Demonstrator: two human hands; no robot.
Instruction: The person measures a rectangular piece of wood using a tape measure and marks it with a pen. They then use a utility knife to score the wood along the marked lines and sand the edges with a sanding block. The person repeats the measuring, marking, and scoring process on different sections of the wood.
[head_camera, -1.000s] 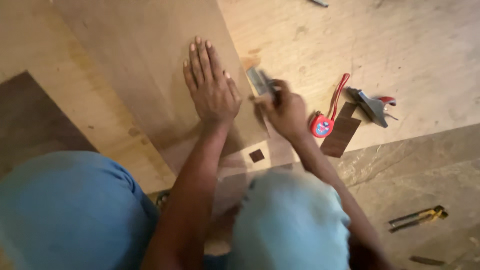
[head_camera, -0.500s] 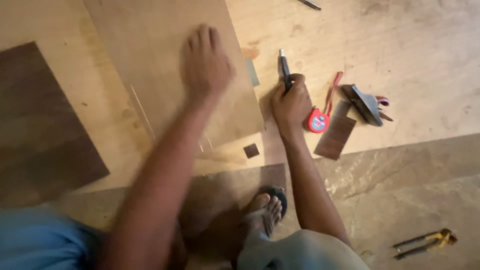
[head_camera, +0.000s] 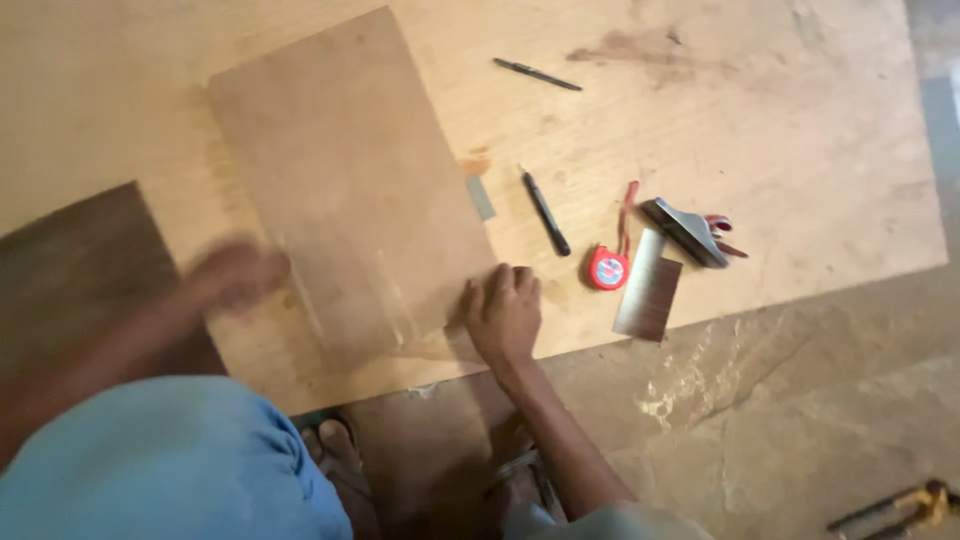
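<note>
Head view, the only one I have. My right hand (head_camera: 503, 315) rests flat, fingers loosely curled, knuckles up, on the near right corner of the thin tan rectangular board (head_camera: 345, 190); it is pressing, not pinching anything. My left hand (head_camera: 235, 275) is a motion blur over the near left edge of that same board, so I cannot tell if its fingers are spread or closed, or whether it touches the board at all. The board lies flat on the large pale plywood sheet (head_camera: 780, 120), tilted against the sheet's edges, its near end close to the sheet's near edge.

Just beside the board's right edge lies a black pen-like marker (head_camera: 546, 213). Further right sit a red round tape measure (head_camera: 607, 268), a dark brown rectangular veneer offcut (head_camera: 648, 288) and a grey metal hand tool with red handles (head_camera: 690, 230). A second slim dark pencil (head_camera: 537, 74) lies toward the far edge. A dark brown laminate panel (head_camera: 90, 270) covers the near left corner.

Risks, as I judge them: with only one corner held down, the board could pivot or slide if the moving left hand knocks it. A skid to the right would shove the marker into the tape measure. My sandalled feet (head_camera: 335, 455) are near the sheet's near edge, so a board pushed off could land on them.
</note>
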